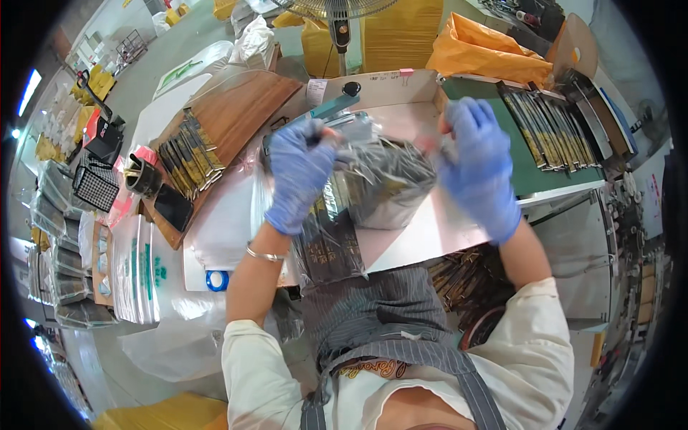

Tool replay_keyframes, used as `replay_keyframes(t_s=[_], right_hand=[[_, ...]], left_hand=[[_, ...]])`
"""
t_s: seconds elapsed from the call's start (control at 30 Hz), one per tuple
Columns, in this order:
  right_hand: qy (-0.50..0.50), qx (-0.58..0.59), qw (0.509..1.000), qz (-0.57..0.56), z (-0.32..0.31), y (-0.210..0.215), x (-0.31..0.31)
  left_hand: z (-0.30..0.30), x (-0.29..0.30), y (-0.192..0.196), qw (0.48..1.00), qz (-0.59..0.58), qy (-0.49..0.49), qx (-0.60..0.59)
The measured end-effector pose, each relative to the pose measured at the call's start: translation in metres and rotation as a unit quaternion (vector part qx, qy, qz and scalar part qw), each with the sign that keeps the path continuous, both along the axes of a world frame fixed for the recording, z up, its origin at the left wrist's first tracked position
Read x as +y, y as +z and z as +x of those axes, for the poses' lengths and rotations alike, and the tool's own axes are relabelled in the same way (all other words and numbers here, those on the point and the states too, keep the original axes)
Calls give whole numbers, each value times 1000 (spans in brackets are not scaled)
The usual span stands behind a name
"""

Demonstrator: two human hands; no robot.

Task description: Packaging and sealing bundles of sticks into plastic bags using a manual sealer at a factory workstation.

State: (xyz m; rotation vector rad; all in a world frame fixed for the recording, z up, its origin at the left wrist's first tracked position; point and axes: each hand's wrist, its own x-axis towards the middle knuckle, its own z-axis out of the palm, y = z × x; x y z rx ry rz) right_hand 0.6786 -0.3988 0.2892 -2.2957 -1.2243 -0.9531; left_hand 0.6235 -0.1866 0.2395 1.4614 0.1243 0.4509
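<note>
Both of my hands wear blue gloves and hover above the pale worktop. My left hand (301, 172) is closed, fingers curled in beside a clear plastic bag (398, 175) with dark contents; what its fingertips pinch, if anything, is unclear. Off to the bag's right, my right hand (476, 168) is raised with fingers curled, its fingertips blurred by motion. Dark, flat packs with gold markings (326, 247) lie in clear plastic below my left hand, near the front edge. A teal-handled tool (333, 107) lies just behind the bag.
Slim dark-and-gold packs (548, 132) line a green board (527, 179) at right; similar packs (190, 158) rest on a brown wooden board (247, 107) at left. A black cup (143, 178), blue tape roll (216, 280) and stacked clear bags (140, 272) lie leftward. A fan (340, 32) stands behind.
</note>
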Motion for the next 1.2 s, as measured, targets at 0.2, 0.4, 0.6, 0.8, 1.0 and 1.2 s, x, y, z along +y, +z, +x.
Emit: replay_keyframes(t_s=[0.2, 0.4, 0.6, 0.8, 1.0, 1.2], right_hand=[[-16, 74, 988, -132, -4, -68, 17], [148, 101, 984, 3, 74, -67, 78], [-85, 255, 955, 123, 214, -188, 169], [174, 367, 867, 289, 184, -146, 220], [117, 477, 814, 311, 245, -265, 157], [154, 490, 723, 462, 212, -231, 210]], left_hand=[[-23, -22, -46, 991, 69, -40, -104], [33, -37, -143, 993, 34, -111, 1], [93, -31, -194, 965, -215, -54, 140], [77, 63, -206, 945, -287, 30, 154], [86, 98, -293, 964, -137, 26, 225], [69, 132, -248, 934, -258, -38, 246]])
